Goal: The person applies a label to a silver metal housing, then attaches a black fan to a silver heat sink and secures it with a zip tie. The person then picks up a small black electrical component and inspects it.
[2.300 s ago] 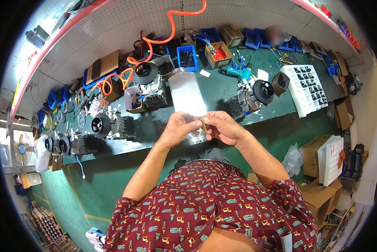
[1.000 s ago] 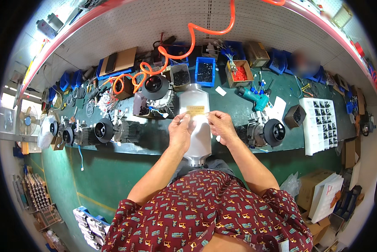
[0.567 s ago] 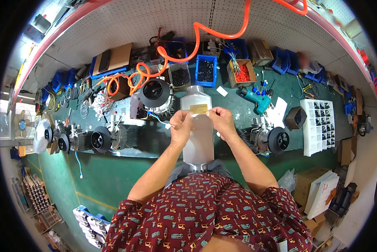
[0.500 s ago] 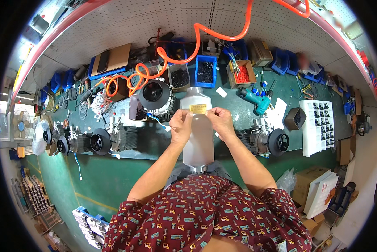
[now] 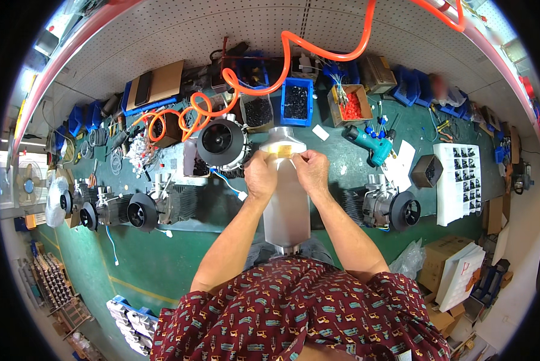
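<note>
A long silver metal housing (image 5: 286, 207) stretches from the bench's middle back toward my lap, its narrow end pointing away. Across its far part lies a small gold label (image 5: 280, 150). My left hand (image 5: 261, 175) is closed, its thumb and finger at the label's left edge. On the opposite side my right hand (image 5: 311, 172) is likewise closed, thumb and forefinger pinched at the lower right edge. The hidden fingertips leave unclear how much of the label is stuck down. Left of the hands stands a motor unit with a black fan wheel (image 5: 220, 142).
Several more fan units (image 5: 145, 209) line the bench's left front edge; another (image 5: 402, 210) sits at right. A teal power drill (image 5: 375, 147), a white foam tray of black parts (image 5: 460, 180) and blue bins (image 5: 296, 102) lie beyond. A coiled orange hose (image 5: 288, 45) hangs above.
Both thumbs have come down closer onto the label, and the fingers have curled in more. The label now looks flatter against the housing. My view has shifted slightly.
</note>
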### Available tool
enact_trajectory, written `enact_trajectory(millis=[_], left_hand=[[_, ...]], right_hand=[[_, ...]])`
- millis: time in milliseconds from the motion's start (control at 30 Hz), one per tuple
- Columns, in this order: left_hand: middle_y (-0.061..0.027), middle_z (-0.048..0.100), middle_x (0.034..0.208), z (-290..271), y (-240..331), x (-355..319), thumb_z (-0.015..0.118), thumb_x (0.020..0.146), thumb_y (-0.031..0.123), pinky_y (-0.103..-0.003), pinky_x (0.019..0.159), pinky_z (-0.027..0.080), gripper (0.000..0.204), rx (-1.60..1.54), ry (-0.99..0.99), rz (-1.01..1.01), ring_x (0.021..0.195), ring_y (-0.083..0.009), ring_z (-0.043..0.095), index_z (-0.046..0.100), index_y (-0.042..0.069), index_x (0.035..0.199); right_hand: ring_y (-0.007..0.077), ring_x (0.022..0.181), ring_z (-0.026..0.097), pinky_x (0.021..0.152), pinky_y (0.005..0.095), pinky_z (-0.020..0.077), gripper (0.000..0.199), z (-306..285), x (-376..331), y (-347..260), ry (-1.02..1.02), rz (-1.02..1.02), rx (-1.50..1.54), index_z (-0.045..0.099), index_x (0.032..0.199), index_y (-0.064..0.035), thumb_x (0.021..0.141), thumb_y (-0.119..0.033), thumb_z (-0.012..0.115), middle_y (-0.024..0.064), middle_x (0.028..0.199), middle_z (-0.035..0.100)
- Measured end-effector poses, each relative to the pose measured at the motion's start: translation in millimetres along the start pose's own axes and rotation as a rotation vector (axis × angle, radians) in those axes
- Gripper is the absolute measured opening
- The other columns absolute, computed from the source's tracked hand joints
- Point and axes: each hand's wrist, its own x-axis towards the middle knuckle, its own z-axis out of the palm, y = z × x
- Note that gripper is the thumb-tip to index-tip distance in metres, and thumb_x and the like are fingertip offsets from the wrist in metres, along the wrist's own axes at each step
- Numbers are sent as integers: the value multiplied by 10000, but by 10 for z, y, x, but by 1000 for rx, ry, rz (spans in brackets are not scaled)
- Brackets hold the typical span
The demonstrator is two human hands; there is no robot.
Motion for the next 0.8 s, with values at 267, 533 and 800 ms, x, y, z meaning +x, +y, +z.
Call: enact_trajectory(millis=[267,533,800], left_hand=[[-197,699,779,-35,24,45,740,877,146,-454,692,536,192,40,-35,27,730,-375,687,666,-21,816],[-220,713,819,-71,52,70,750,869,163,-505,720,540,201,83,-109,-1,790,-430,696,677,-17,816],[-214,702,769,-72,68,98,771,841,166,-517,696,538,223,96,-90,69,746,-434,688,668,-19,771]], right_hand=[[232,646,709,650,377,547,239,31,64,86,-17,-8,-26,719,799,57,835,-179,722,183,704,719],[241,639,706,654,381,549,229,39,85,115,-20,20,-31,719,798,53,832,-174,721,184,696,715],[264,644,713,660,390,552,222,30,78,69,-14,4,-46,719,794,52,829,-167,713,195,690,709]])
